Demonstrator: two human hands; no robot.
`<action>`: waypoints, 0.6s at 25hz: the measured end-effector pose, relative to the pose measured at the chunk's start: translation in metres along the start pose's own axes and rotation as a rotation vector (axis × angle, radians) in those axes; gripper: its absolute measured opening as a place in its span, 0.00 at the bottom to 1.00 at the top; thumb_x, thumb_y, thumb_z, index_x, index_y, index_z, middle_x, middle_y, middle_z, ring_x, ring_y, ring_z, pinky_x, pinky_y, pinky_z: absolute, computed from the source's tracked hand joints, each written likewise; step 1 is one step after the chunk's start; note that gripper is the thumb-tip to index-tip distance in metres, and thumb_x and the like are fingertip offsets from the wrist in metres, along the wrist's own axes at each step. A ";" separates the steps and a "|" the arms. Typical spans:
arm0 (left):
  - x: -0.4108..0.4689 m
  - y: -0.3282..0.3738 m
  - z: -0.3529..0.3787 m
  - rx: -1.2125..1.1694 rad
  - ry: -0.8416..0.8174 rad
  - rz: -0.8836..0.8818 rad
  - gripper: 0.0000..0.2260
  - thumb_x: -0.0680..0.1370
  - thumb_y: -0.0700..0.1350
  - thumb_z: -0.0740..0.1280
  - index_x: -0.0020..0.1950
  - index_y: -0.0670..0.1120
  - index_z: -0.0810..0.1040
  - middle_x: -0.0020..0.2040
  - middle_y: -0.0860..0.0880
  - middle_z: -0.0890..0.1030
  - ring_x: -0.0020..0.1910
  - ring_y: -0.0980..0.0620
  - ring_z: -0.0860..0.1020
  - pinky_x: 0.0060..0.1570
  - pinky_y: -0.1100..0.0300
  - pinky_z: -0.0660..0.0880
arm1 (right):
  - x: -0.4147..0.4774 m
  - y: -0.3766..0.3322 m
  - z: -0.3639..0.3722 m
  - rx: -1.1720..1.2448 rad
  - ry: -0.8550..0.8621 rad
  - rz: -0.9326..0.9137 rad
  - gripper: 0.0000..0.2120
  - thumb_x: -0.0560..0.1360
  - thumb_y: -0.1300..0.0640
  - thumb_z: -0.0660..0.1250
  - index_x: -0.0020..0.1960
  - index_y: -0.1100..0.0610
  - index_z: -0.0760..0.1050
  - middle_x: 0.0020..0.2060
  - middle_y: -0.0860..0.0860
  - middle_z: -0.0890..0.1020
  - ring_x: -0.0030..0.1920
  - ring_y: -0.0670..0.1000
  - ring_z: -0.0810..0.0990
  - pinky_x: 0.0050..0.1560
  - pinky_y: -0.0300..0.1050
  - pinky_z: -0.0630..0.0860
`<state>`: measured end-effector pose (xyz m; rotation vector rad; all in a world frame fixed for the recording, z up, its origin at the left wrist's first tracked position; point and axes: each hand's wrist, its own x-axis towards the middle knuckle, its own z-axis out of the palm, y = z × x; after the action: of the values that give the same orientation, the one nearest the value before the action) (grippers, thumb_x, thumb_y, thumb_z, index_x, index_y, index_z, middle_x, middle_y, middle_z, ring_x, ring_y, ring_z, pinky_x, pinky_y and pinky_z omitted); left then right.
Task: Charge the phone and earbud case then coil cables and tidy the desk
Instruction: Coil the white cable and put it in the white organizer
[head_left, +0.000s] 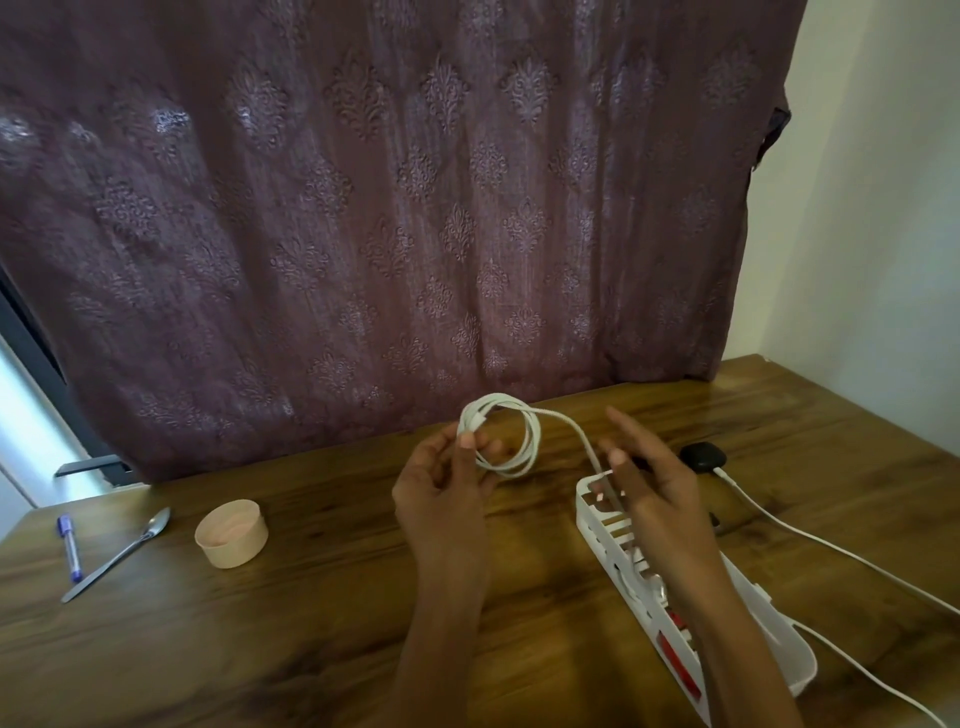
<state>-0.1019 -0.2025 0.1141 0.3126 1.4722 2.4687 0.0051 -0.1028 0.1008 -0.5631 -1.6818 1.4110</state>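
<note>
My left hand (447, 480) pinches a white cable (506, 439) wound into several loops, held above the wooden desk (311, 623). The cable's free tail runs right and down toward my right hand (644, 467), whose fingers are spread and mostly straight; the tail passes under its thumb. A black earbud case (702, 457) lies on the desk just beyond my right hand, with a second white cable (810, 540) plugged into it and trailing off to the right. No phone is in view.
A white slotted tray (779, 623) holding small items lies under my right forearm. At the left lie a small pink cup (232, 532), a metal spoon (119, 553) and a blue pen (70, 545). A maroon curtain (389, 208) hangs behind the desk.
</note>
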 end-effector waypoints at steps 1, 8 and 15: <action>-0.004 -0.002 0.003 0.000 -0.020 -0.017 0.04 0.76 0.39 0.64 0.48 0.42 0.78 0.38 0.48 0.84 0.38 0.55 0.83 0.35 0.64 0.79 | 0.000 0.001 0.003 -0.106 -0.016 -0.044 0.18 0.77 0.58 0.62 0.60 0.38 0.69 0.50 0.44 0.77 0.48 0.40 0.78 0.46 0.34 0.77; -0.015 -0.013 0.007 0.038 -0.192 -0.135 0.03 0.77 0.40 0.64 0.50 0.43 0.76 0.41 0.46 0.85 0.42 0.53 0.84 0.36 0.65 0.78 | -0.003 -0.004 0.010 0.112 0.012 -0.057 0.10 0.75 0.61 0.65 0.49 0.49 0.81 0.44 0.43 0.85 0.48 0.42 0.82 0.47 0.32 0.77; -0.002 0.005 0.004 0.569 -0.555 0.253 0.14 0.75 0.41 0.68 0.55 0.58 0.78 0.48 0.55 0.84 0.47 0.61 0.81 0.47 0.67 0.77 | -0.004 -0.005 0.005 0.042 -0.052 -0.014 0.08 0.74 0.63 0.66 0.47 0.53 0.82 0.40 0.47 0.86 0.44 0.45 0.83 0.46 0.36 0.79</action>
<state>-0.0998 -0.2024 0.1202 1.2379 1.9010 1.8193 0.0035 -0.1098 0.1040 -0.4944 -1.6899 1.4587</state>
